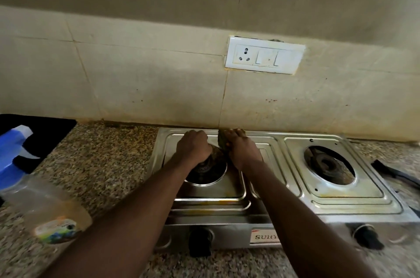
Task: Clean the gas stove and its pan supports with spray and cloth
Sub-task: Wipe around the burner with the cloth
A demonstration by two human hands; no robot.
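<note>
A two-burner steel gas stove (272,214) stands on the speckled granite counter, its pan supports off. My left hand (193,147) is curled over the far rim of the left burner (208,170) and seems to grip it. My right hand (243,150) holds a dark green scrub pad (222,140) against the stove top just behind that burner, near the wall. The right burner (328,165) lies bare. A clear spray bottle (38,200) with a blue trigger head stands at the left front.
A black mat or board (52,132) lies at the far left behind the bottle. A dark object (395,173) rests on the counter right of the stove. Two black knobs (201,240) face me. A socket plate (264,54) sits on the tiled wall.
</note>
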